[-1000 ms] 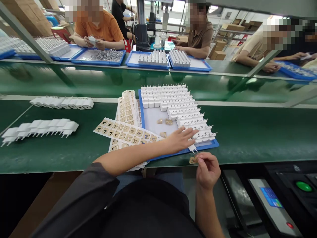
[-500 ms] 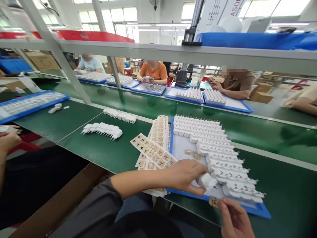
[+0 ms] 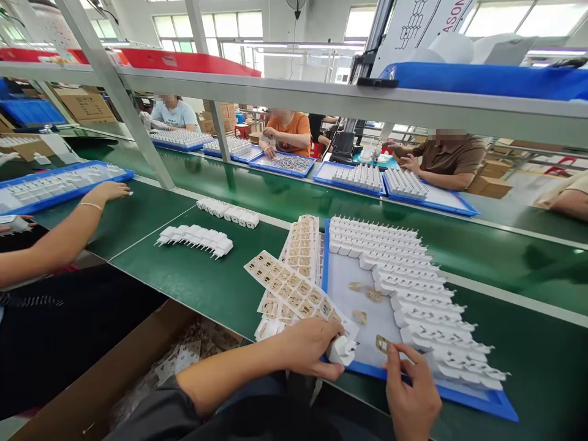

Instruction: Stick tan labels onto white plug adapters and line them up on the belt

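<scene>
My left hand (image 3: 309, 346) grips a white plug adapter (image 3: 342, 351) at the near edge of a blue tray (image 3: 478, 401). My right hand (image 3: 411, 392) pinches a small tan label (image 3: 382, 343) just right of the adapter, over the tray's bare white floor. Rows of white plug adapters (image 3: 413, 294) fill the far and right parts of that tray. A few loose tan labels (image 3: 367, 295) lie on the tray floor. Sheets of tan labels (image 3: 294, 288) are fanned out on the green bench left of the tray, under my left wrist.
Two rows of white adapters (image 3: 195, 238) lie on the green belt (image 3: 193, 275) to the left. A neighbour's arm (image 3: 59, 236) reaches toward a blue tray (image 3: 55, 184) at far left. Several people work at blue trays across the belt. A cardboard box (image 3: 92, 392) sits below the bench.
The camera tilted up from the bench. My left hand pulled one adapter out of the rows toward the tray's near edge. My right hand brought the label up beside it. The neighbour's arm reached out.
</scene>
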`<state>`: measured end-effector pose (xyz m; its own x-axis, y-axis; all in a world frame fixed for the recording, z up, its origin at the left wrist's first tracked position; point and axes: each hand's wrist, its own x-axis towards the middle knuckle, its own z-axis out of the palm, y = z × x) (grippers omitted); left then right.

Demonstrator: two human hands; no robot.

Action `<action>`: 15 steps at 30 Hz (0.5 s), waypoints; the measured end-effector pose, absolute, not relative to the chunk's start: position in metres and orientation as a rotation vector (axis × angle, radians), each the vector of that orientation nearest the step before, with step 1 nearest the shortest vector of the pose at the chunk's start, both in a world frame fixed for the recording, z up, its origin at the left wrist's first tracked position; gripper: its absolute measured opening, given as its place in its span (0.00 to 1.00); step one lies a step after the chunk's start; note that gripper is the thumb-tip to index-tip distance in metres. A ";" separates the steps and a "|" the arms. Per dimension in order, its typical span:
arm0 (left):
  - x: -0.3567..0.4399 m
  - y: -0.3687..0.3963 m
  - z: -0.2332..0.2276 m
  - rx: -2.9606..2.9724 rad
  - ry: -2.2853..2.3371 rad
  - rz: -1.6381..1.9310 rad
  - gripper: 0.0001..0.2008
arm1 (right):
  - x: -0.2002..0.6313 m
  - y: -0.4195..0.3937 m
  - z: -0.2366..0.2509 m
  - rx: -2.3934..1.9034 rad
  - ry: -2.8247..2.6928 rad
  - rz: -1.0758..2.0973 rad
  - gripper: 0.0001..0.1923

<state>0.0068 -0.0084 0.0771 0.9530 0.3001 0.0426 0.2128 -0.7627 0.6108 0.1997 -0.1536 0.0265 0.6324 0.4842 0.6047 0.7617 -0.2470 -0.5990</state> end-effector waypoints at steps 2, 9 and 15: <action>0.001 -0.007 0.079 2.466 0.389 0.174 0.24 | 0.195 -0.152 0.028 -1.880 -1.031 -0.366 0.17; -0.032 0.015 0.091 2.424 0.527 0.152 0.20 | 0.152 -0.143 0.026 -1.729 -1.208 -0.337 0.08; -0.053 0.014 0.086 2.046 0.583 0.423 0.21 | 0.132 -0.138 0.032 -1.686 -1.235 -0.282 0.03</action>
